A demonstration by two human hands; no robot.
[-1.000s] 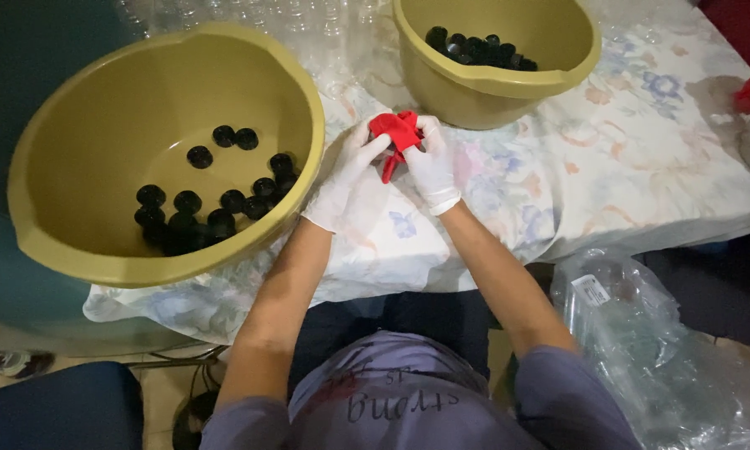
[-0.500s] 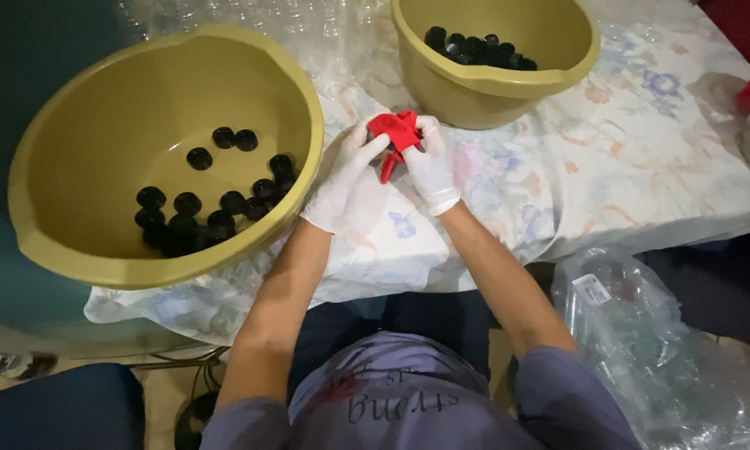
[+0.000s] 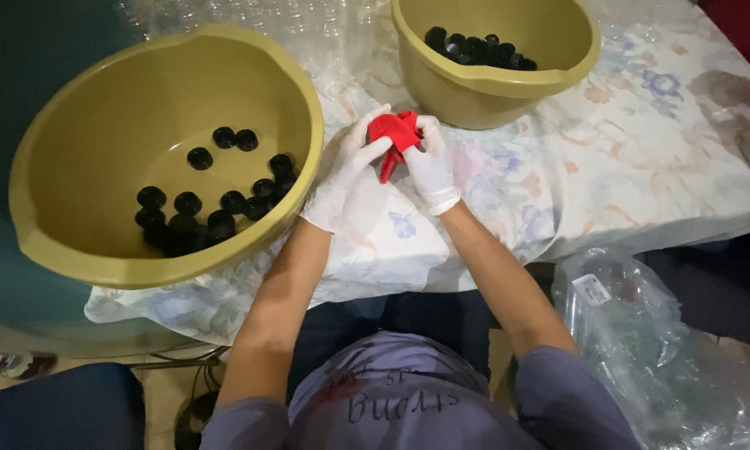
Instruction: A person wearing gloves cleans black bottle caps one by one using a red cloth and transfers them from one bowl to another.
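**Red cloth worked between two gloved hands**

Floral cloth covers the table (image 3: 641, 158) that we see from the head camera, our only view, and everything sits on it or just off its near edge.

At the table's left end stands a large olive basin (image 3: 83, 167), overhanging the near edge a little, with a loose cluster of black caps (image 3: 200, 208) on its floor. Toward the far edge, right of centre, a smaller olive basin (image 3: 508, 83) holds a heap of the same black caps (image 3: 475, 46). Clear plastic bottles (image 3: 308, 25) crowd the far edge between the two basins (too blurred for us to count). Off the near right corner, below table level, a clear plastic bag (image 3: 658, 350) bulges.

Between the basins, our left hand (image 3: 350, 171) and right hand (image 3: 429, 162), both in white gloves, meet around a red cloth (image 3: 394, 133). Both sets of fingers are pressed around it, pinching the bunched fabric, with one tail hanging down between the palms. Whether a cap is wrapped inside, we cannot tell.

We judge the step in hand to be a wiping or rubbing with the cloth, held above the table.
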